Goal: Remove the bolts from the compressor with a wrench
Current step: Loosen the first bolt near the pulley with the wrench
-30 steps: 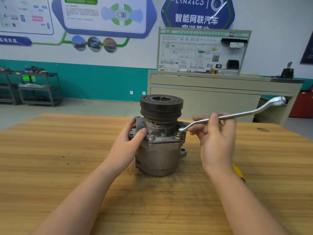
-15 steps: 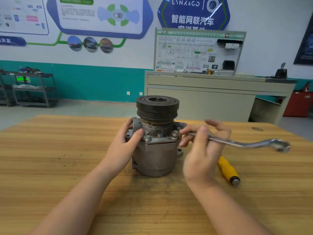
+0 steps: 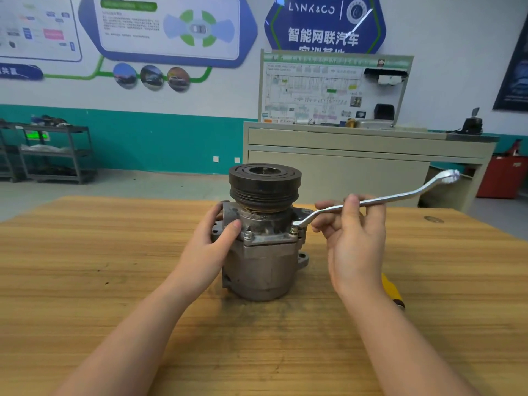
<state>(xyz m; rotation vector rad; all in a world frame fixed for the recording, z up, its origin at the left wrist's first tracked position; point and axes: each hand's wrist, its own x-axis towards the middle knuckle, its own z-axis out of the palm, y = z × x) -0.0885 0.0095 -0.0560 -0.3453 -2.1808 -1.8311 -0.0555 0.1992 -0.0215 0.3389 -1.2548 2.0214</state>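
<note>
A grey metal compressor [image 3: 264, 261] with a black pulley on top stands upright on the wooden table [image 3: 85, 281]. My left hand [image 3: 213, 247] grips its left side, thumb across the flange. A silver ring wrench [image 3: 400, 197] sits with its near end on the front right bolt [image 3: 293, 230], its handle rising to the right. My right hand [image 3: 353, 238] pinches the handle near the compressor. Another bolt [image 3: 248, 235] stands on the flange's front left.
A yellow-handled tool [image 3: 393, 290] lies on the table behind my right wrist. A beige cabinet [image 3: 357, 164] with a training board stands beyond the table. Metal shelving [image 3: 54, 152] is at the far left wall.
The wrench handle swung down towards me half a second ago and has since swung back up and away to the right. My left hand stays on the compressor.
</note>
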